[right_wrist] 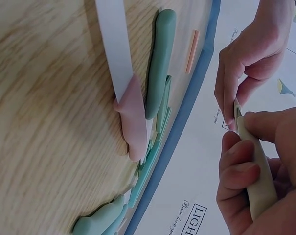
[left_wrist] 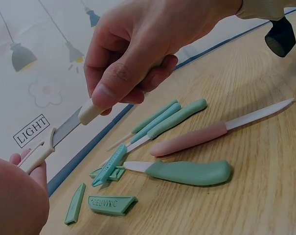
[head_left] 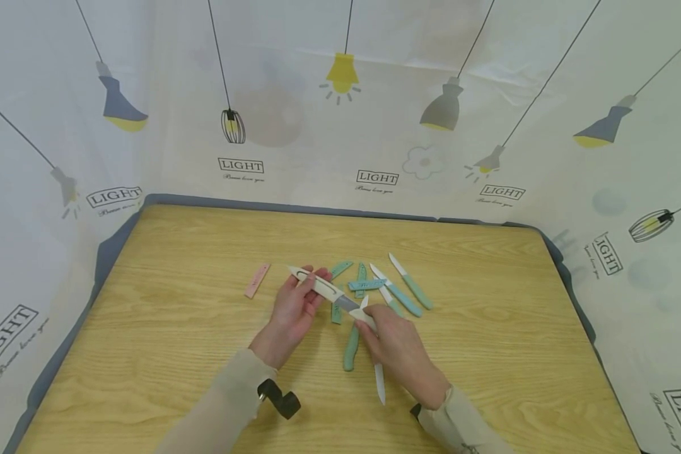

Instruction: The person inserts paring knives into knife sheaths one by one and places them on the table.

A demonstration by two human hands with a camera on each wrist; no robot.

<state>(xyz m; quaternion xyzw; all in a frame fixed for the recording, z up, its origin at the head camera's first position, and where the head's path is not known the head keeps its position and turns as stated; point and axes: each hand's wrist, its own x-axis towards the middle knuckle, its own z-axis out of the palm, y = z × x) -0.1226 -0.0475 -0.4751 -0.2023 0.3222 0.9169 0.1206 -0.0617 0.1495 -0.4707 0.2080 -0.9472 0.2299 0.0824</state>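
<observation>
My left hand (head_left: pixel 295 309) holds a cream blade sheath (head_left: pixel 323 287) with a long slot in it. My right hand (head_left: pixel 400 343) grips the cream handle (right_wrist: pixel 258 181) of a paring knife. The knife's blade (left_wrist: pixel 67 128) is partly inside the sheath, with a short grey stretch showing between sheath and handle. Both are held above the table. Below the hands lie a green-handled knife (left_wrist: pixel 192 172) and a pink-handled knife (left_wrist: pixel 192 139), both unsheathed. In the head view my right hand covers the pink handle.
Right of the hands lie a blue-handled knife (head_left: pixel 405 299) and green-handled knives (head_left: pixel 417 293). A blue sheath (head_left: pixel 367 285) lies across a green sheath (head_left: pixel 361 271), with other green sheaths nearby. A pink sheath (head_left: pixel 257 281) lies to the left on the wooden table (head_left: pixel 164 315). A printed curtain surrounds the table.
</observation>
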